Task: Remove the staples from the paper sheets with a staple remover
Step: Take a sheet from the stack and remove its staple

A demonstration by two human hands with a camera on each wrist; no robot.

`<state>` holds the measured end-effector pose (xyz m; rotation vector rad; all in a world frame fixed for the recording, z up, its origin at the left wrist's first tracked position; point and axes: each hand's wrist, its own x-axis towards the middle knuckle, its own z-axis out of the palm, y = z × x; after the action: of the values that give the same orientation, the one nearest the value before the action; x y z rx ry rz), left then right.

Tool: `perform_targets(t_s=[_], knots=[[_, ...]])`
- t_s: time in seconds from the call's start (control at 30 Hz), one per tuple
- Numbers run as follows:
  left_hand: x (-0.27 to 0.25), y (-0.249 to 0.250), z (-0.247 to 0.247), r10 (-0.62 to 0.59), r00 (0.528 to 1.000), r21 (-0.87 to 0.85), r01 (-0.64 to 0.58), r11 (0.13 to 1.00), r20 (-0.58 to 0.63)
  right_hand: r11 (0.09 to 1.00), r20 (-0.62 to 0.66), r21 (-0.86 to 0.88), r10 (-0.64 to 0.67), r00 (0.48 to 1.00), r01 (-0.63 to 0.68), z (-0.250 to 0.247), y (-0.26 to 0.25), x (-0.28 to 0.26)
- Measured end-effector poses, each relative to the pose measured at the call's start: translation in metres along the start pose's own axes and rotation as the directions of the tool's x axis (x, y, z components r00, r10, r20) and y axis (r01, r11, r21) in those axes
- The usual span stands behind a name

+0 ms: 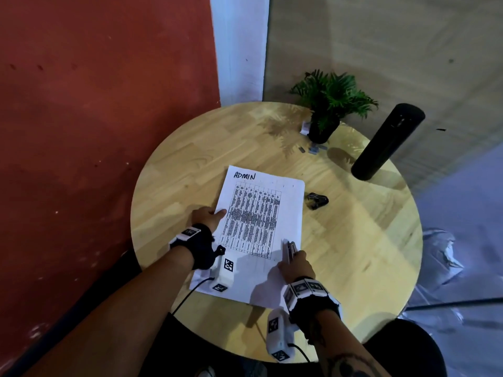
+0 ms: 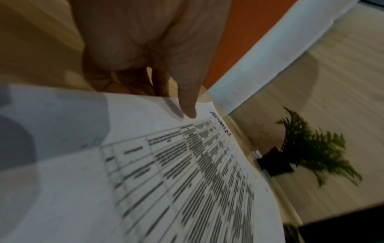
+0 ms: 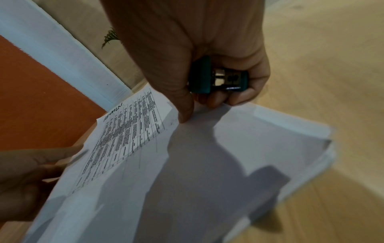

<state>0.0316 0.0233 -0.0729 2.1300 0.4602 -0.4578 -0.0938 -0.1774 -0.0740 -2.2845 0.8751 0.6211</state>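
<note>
1. A stack of white paper sheets (image 1: 288, 213) printed with a dense table and hand-lettered "ADMIN" lies on the round pale wooden tabletop (image 1: 353, 240).
2. The left hand (image 1: 208, 217) rests at the sheets' left edge; the thumb lies straight on the top sheet, the other fingers (image 2: 124, 82) curl at the edge, seemingly below it.
3. The right hand (image 1: 295, 265) grips a teal-and-metal stapler-like tool (image 3: 218, 77), its fingers (image 3: 239, 97) curled round it, thumb tip pressing the sheets near their right edge.
4. A small black staple remover (image 1: 317, 200) lies on the tabletop just right of the sheets, untouched.
5. A green fern in a black pot (image 1: 326, 112) and a tall black cylinder (image 1: 386, 142) stand at the far side.
</note>
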Motion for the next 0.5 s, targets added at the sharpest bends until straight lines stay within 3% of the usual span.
perform_targets(t_s=[0.1, 0.23, 0.33, 0.4, 0.5], knots=[[0.009, 0.001, -0.009, -0.062, 0.993, -0.094, 0.071, 0.993, 0.100, 1.000, -0.002, -0.014, -0.001, 1.000, 0.001, 0.000, 0.000, 0.000], [0.004, 0.022, -0.015, 0.005, 0.991, 0.183, -0.029, 0.983, 0.131, 1.000, -0.007, -0.008, 0.008, 1.000, -0.008, 0.000, 0.000, 0.001], [-0.002, 0.030, -0.011, 0.082, 0.984, 0.264, -0.122, 0.957, 0.159, 1.000, -0.004, -0.020, 0.000, 1.000, -0.001, 0.000, 0.000, 0.001], [0.002, 0.028, -0.009, 0.033, 0.962, 0.160, -0.079, 0.984, 0.272, 1.000, -0.002, -0.022, -0.003, 1.000, 0.003, 0.000, 0.001, 0.001], [0.003, 0.019, -0.010, -0.086, 0.888, -0.044, 0.118, 0.992, 0.452, 1.000, 0.002, -0.029, -0.009, 1.000, 0.009, 0.000, 0.001, 0.001]])
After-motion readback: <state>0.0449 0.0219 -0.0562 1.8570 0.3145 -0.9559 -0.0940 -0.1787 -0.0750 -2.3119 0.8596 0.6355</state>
